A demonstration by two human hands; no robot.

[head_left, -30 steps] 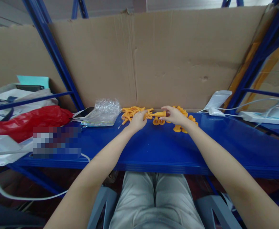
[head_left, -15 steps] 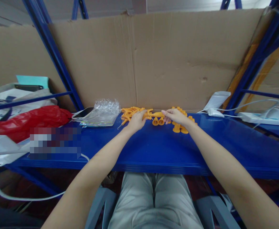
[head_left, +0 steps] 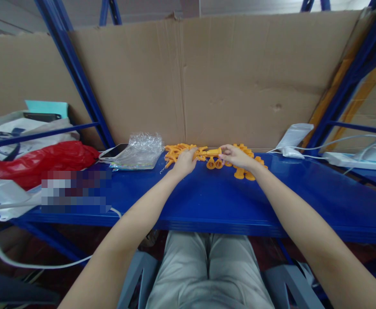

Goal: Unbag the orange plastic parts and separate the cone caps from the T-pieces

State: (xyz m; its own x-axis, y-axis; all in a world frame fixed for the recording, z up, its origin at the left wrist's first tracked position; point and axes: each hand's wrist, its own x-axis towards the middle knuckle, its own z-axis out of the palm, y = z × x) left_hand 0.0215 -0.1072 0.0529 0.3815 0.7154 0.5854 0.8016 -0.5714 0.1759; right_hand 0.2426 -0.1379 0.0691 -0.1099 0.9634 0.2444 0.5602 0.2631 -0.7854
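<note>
Both my hands reach to the back of a blue shelf (head_left: 207, 197). My left hand (head_left: 185, 160) is closed on one end of an orange plastic piece (head_left: 211, 152), and my right hand (head_left: 236, 155) pinches its other end. A pile of orange ribbed parts (head_left: 175, 151) lies just left of my left hand. Two small orange bell-shaped parts (head_left: 215, 163) sit under the held piece. More orange flanged parts (head_left: 244, 174) lie beside and under my right hand.
A crumpled clear plastic bag (head_left: 141, 148) and a phone (head_left: 112, 151) lie left of the orange parts. Red and white bags (head_left: 36, 163) fill the far left. A white charger and cable (head_left: 290, 148) and a power strip (head_left: 355, 159) sit at right. Cardboard (head_left: 239, 77) backs the shelf.
Both hands stay at the orange piece with only small shifts; the right fingers have moved up to its right end. The view has shifted slightly.
</note>
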